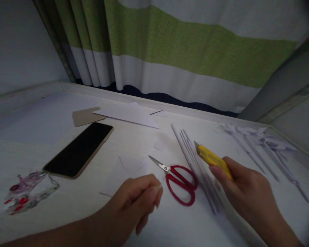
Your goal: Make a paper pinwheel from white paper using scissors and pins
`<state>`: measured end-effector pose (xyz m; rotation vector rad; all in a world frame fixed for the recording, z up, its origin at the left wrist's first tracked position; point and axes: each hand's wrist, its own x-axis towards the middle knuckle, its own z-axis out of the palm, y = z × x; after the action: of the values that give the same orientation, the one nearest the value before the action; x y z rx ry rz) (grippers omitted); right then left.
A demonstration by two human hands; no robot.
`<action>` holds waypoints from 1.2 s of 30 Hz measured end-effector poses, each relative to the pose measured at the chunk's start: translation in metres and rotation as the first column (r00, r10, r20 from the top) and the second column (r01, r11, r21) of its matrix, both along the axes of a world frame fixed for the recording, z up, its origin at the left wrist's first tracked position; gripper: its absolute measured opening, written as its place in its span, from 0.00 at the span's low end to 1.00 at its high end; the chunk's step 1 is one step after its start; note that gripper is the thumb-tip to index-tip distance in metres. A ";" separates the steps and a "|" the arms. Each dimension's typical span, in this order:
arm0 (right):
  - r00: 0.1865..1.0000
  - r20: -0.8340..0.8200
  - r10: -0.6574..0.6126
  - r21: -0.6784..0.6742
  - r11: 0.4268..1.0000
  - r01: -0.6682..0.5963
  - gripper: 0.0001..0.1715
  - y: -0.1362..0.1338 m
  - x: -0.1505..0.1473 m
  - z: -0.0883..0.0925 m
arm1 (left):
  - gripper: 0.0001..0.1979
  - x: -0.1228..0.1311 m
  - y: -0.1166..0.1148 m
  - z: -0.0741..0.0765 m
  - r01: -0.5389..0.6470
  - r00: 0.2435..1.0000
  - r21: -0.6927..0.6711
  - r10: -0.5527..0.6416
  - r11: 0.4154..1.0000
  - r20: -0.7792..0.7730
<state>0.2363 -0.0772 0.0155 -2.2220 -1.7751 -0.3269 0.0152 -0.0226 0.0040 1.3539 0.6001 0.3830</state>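
Left hand [136, 202] near, half-curled, nothing visible in it, over paper scrap [131, 166]. Right hand [247, 192] grips yellow cutter [213, 159], tip pointing far and clear of the fingers, above paper sticks [195, 161]. Scissors [181, 183] lie between the hands, within easy reach.

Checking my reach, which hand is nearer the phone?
Left. The left hand lies right of the phone; the right hand, gripping the yellow cutter, is beyond the scissors.
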 end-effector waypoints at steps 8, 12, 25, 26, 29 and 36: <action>0.973 -0.212 0.097 -0.076 0.990 -0.116 0.25 0.000 -0.009 -0.005 | 0.13 0.006 0.002 -0.009 -0.075 0.991 -0.128 0.088 0.989 0.102; 0.801 -0.575 0.166 -0.054 0.969 -0.240 0.19 0.000 -0.021 -0.007 | 0.13 0.007 0.002 -0.014 -0.049 0.995 -0.143 0.061 0.989 0.083; 0.519 -0.801 0.300 0.074 0.909 -0.410 0.03 -0.003 -0.047 -0.011 | 0.11 0.012 -0.008 -0.022 0.040 0.991 -0.039 -0.044 0.998 -0.124; 0.530 -0.789 0.310 0.079 0.907 -0.413 0.05 -0.003 -0.047 -0.012 | 0.10 0.012 -0.009 -0.022 0.033 0.992 -0.044 -0.038 0.999 -0.121; 0.531 -0.770 0.353 0.105 0.892 -0.440 0.08 -0.003 -0.045 -0.015 | 0.10 0.012 -0.008 -0.025 0.034 0.993 -0.036 -0.038 0.999 -0.109; 0.467 -0.778 0.420 0.145 0.844 -0.517 0.10 -0.003 -0.046 -0.013 | 0.10 0.011 -0.010 -0.029 0.052 0.989 -0.012 -0.053 0.999 -0.138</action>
<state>0.1903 -0.0803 0.0023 -1.3963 -1.7417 0.7980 0.0259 -0.0321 -0.0247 1.3933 0.6781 0.2447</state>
